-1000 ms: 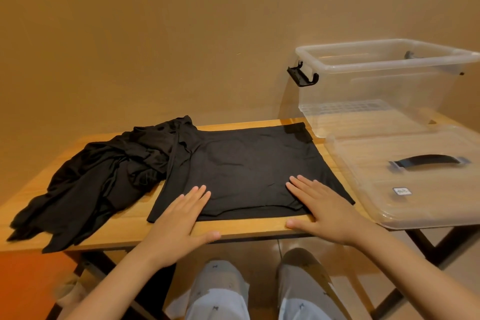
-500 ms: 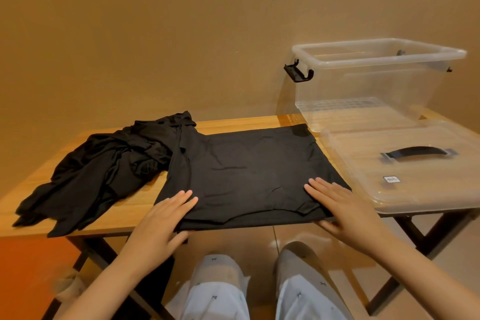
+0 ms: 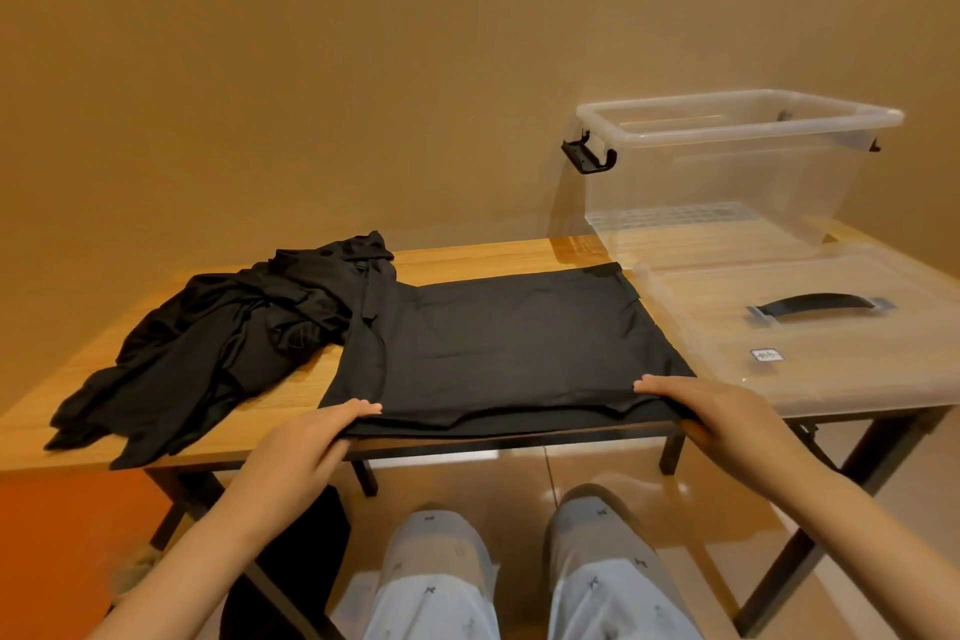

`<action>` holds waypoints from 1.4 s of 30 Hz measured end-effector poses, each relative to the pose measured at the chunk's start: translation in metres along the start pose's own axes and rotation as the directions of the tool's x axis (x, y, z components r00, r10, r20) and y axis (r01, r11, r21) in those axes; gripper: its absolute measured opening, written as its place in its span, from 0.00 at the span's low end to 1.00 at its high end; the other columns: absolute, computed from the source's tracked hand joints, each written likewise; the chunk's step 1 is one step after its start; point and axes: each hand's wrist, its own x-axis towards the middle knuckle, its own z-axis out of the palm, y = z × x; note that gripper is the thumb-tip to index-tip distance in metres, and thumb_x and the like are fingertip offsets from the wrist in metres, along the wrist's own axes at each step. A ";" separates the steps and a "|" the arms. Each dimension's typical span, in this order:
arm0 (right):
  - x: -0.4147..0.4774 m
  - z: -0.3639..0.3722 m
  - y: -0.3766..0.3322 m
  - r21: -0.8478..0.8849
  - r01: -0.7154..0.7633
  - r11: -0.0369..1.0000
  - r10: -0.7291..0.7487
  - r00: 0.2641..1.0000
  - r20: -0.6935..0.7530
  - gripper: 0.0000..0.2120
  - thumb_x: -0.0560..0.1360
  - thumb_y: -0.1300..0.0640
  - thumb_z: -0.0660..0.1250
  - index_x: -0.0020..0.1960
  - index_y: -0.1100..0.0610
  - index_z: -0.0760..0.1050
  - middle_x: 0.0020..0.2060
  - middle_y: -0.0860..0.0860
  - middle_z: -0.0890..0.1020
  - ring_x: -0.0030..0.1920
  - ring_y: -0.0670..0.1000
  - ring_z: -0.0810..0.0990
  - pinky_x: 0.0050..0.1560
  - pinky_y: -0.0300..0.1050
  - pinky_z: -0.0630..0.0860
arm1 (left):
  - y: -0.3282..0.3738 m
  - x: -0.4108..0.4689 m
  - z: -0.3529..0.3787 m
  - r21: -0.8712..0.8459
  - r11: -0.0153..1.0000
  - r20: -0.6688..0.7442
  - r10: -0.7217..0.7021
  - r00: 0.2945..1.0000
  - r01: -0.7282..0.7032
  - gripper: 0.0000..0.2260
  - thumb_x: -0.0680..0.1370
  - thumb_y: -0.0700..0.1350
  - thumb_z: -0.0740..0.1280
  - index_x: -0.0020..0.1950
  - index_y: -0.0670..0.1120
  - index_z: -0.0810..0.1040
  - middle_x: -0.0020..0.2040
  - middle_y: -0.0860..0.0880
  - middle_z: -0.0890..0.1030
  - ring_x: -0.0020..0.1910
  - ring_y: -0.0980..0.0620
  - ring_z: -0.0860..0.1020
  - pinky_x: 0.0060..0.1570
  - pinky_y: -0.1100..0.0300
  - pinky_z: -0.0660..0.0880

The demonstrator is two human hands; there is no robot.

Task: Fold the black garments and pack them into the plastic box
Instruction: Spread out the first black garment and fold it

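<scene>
While lid [image 3: 831, 374] alongside, plastic box [image 3: 696, 182] open-topped.

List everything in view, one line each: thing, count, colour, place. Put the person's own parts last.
flat black garment: one, black, spread on the table's middle up to its near edge
heap of black garments: one heap, number of pieces unclear, black, table's left
plastic box: one, clear with black latches, open, table's back right
lid: one, clear with black handle, lying flat in front of the box
table: one, wooden top, dark legs
legs: two, pale patterned trousers, below the table's near edge
left hand: one, grips the flat garment's near left corner
right hand: one, grips its near right corner
</scene>
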 end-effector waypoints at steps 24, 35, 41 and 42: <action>0.018 -0.070 -0.008 0.336 -0.237 0.912 0.121 0.936 0.331 0.09 0.79 0.59 0.64 0.48 0.47 0.81 0.43 0.36 0.82 0.46 0.40 0.80 0.47 0.33 0.74 | 0.013 0.016 -0.061 -0.331 0.934 0.305 -0.033 0.952 0.138 0.09 0.80 0.44 0.65 0.42 0.51 0.80 0.43 0.46 0.79 0.42 0.49 0.78 0.48 0.56 0.73; 0.127 -0.052 0.018 0.319 -0.352 0.880 0.279 0.926 0.254 0.06 0.78 0.59 0.64 0.47 0.53 0.80 0.44 0.48 0.82 0.47 0.46 0.79 0.47 0.41 0.76 | -0.002 0.128 -0.074 -0.358 0.899 0.274 -0.159 0.948 0.254 0.08 0.80 0.43 0.65 0.47 0.49 0.84 0.44 0.54 0.84 0.45 0.59 0.82 0.48 0.65 0.74; 0.163 0.021 0.046 -0.078 -0.440 0.895 0.446 0.869 0.217 0.13 0.77 0.64 0.61 0.57 0.56 0.79 0.53 0.55 0.82 0.51 0.56 0.80 0.49 0.50 0.79 | -0.038 0.178 -0.026 -0.089 0.947 0.260 -0.278 0.925 0.309 0.03 0.78 0.45 0.69 0.48 0.49 0.83 0.49 0.53 0.82 0.50 0.56 0.78 0.52 0.62 0.71; 0.163 0.027 0.047 -0.096 -0.444 0.891 0.454 0.872 0.184 0.13 0.76 0.64 0.61 0.57 0.55 0.78 0.53 0.55 0.81 0.50 0.56 0.80 0.48 0.52 0.79 | -0.041 0.180 -0.021 -0.085 0.945 0.223 -0.290 0.931 0.314 0.03 0.78 0.45 0.69 0.48 0.49 0.83 0.49 0.53 0.82 0.50 0.57 0.78 0.52 0.63 0.70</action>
